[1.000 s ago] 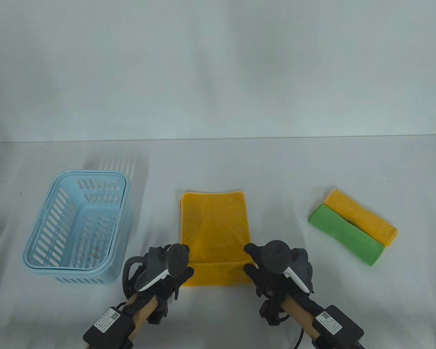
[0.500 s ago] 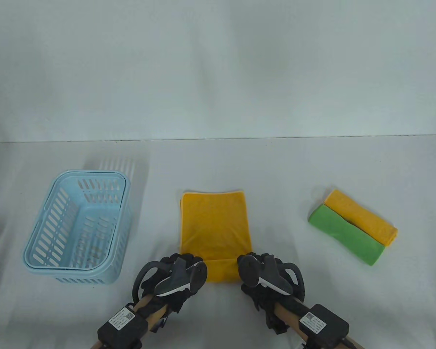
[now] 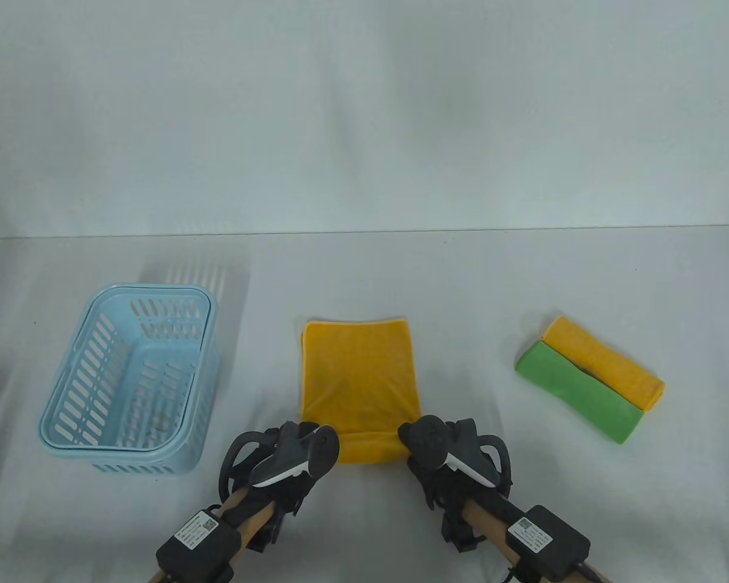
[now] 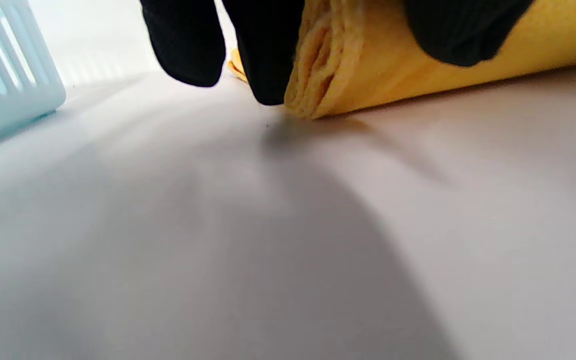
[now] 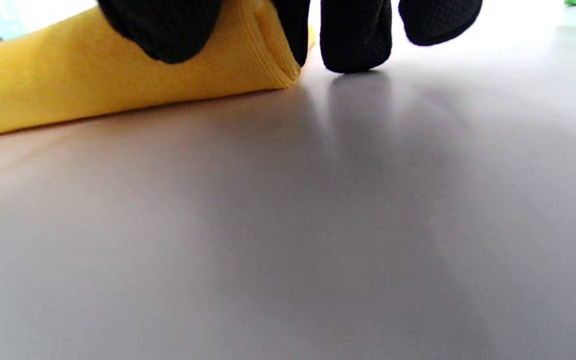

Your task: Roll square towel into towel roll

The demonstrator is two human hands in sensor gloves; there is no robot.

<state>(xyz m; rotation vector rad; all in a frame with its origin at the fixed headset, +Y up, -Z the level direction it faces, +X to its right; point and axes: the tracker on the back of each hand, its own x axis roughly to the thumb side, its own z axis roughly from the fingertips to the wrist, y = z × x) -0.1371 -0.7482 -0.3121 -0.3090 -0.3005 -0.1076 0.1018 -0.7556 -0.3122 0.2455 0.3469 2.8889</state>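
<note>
The towel lies at the middle of the surface, its near end turned over into a short, thick roll at about 6 o'clock of the flat part. The left hand sits at the roll's 9 o'clock end, the right hand at its 3 o'clock end. In each wrist view the thumb sits on the near side of the roll and the fingers curl over the end, so each grip pinches the roll; the right hand's outer fingertips reach down to the surface just beside it.

The step in hand looks like the early rolling: only a few turns are made and most of the towel is flat, toward 12 o'clock. The next move likely calls for both hands to push evenly toward 12 o'clock, keeping the layers tight so the ends stay flush.

A basket stands at 9 o'clock; two folded cloths lie at 3 o'clock.
</note>
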